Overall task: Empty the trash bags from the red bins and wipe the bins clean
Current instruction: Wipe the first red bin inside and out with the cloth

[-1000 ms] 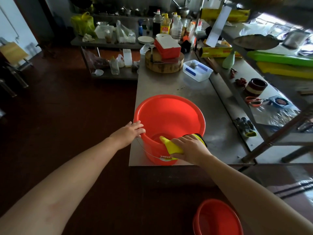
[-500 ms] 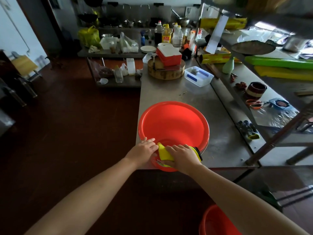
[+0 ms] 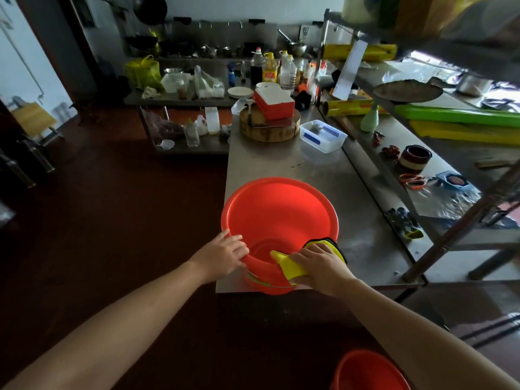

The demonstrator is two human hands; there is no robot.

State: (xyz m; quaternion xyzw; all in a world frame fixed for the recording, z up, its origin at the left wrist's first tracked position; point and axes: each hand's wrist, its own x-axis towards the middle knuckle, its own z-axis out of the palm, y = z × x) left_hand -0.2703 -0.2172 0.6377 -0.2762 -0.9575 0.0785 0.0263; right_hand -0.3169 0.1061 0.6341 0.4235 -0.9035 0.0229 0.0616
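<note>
Head view shows you the long steel table (image 3: pixel 295 170), with the red bin (image 3: pixel 278 209) standing upright at its near end, close to the front edge. No trash bag shows in this bin; its inside looks like bare red plastic down to the bottom, so I judge the emptying step done for it.

A second red bin (image 3: pixel 365 372) sits on the floor at the lower right, well apart from the first and cut off by the frame. What shows of it has no liner, but you cannot tell from here whether it has been wiped.

Your left hand (image 3: pixel 222 256) rests on the near left rim of the table bin, fingers laid fairly straight over the edge, steadying it rather than clenching. Your right hand (image 3: pixel 320 266) lies on the near right rim with its fingers spread flat, pressing down on the yellow cloth (image 3: pixel 289 267), which drapes over the rim and down the outer wall.

Wiping looks to be under way at the rim. The far wall, the bottom and possibly the floor bin may remain.
</note>
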